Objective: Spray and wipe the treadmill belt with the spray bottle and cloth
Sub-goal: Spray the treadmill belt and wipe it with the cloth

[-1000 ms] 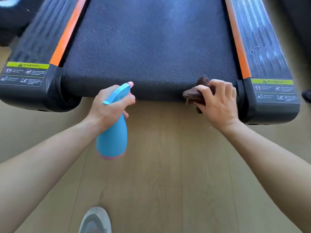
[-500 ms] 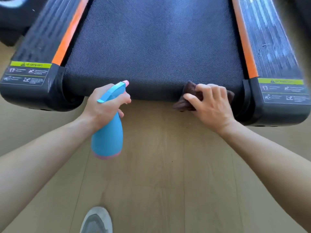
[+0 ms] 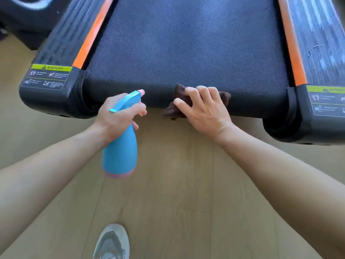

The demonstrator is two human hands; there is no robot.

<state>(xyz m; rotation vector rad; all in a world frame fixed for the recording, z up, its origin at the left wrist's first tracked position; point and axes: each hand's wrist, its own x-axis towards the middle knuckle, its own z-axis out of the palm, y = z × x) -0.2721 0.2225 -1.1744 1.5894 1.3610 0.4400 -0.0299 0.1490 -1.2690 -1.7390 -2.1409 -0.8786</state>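
Observation:
The dark textured treadmill belt fills the upper middle of the view. My right hand presses a crumpled brown cloth against the belt's rounded rear edge, near the middle. My left hand grips the neck of a blue spray bottle with a pink base and pink nozzle tip. The bottle hangs upright over the floor, just in front of the belt's edge, left of the cloth, its nozzle pointing toward the belt.
Black side rails with orange strips flank the belt, the left rail and the right rail. Each ends in a black end cap with a green warning label. A wooden floor lies below. A grey shoe shows at the bottom.
My right hand has slid the cloth leftward along the belt's rear edge, from beside the right end cap toward the middle. The bottle stays in my left hand, in much the same place.

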